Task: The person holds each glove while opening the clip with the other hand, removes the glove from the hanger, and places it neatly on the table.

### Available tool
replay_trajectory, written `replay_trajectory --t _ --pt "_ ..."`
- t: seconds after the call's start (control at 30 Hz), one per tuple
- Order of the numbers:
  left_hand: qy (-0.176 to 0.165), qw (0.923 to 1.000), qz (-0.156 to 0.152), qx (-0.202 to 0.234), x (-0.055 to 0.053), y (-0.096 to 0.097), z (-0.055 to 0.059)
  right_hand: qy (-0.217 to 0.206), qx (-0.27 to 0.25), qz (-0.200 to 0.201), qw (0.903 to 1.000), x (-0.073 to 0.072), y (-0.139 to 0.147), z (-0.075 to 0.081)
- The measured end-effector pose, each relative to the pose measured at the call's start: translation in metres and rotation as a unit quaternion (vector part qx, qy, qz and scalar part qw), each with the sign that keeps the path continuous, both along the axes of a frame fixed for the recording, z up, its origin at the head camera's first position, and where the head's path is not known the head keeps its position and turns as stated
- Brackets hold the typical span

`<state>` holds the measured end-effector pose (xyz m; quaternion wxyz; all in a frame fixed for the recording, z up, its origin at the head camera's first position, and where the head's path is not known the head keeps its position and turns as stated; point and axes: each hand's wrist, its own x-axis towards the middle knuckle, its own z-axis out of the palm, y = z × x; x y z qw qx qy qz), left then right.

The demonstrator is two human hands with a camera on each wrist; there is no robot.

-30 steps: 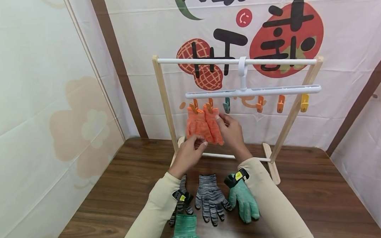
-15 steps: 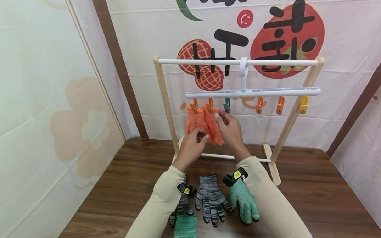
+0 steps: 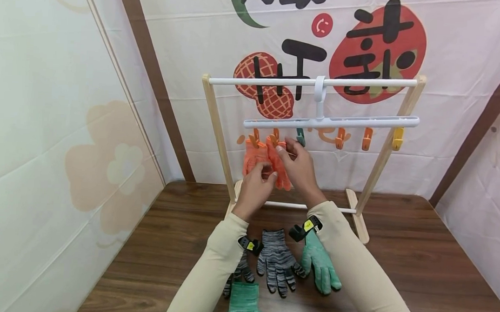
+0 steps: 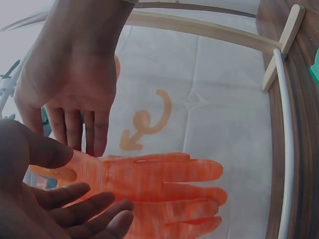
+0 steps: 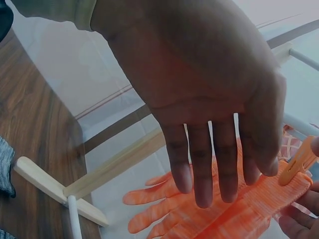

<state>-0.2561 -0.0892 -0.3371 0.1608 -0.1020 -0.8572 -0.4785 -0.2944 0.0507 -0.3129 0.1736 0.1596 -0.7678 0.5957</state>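
Observation:
Two orange gloves hang side by side from orange clips; the right-hand glove (image 3: 283,174) has its clip (image 3: 274,137) on the cuff. My left hand (image 3: 254,186) is in front of the gloves, thumb and fingers apart. In the left wrist view its fingers (image 4: 84,211) overlap the cuffs, with nothing between them and the thumb. My right hand (image 3: 299,167) is at the right glove's cuff, its thumb close below the clip. The right wrist view shows its fingers (image 5: 202,164) hanging nearly straight over the orange fabric.
A white hanger (image 3: 360,121) with several more clips hangs from a rack with wooden posts (image 3: 219,136). On the brown table (image 3: 417,256) lie grey striped gloves (image 3: 276,259) and green gloves (image 3: 320,266), partly beneath my forearms. A printed cloth stands behind.
My left hand has moved up and right across the front of the orange gloves. My right hand has risen slightly toward the second clip, and the teal clip beside it now tilts.

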Motion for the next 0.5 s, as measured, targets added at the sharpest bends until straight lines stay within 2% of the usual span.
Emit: replay_trajectory --t 0.23,0.5 --pt "0.001 1.0000 0.003 0.004 -0.0064 0.0012 0.0020 -0.007 -0.005 0.005 0.9999 -0.0028 -0.0037 0.0035" --pt "-0.020 0.9998 0.007 0.002 -0.0079 0.0029 0.0049 -0.004 -0.001 0.008 1.0000 -0.0046 -0.0094 0.0093"
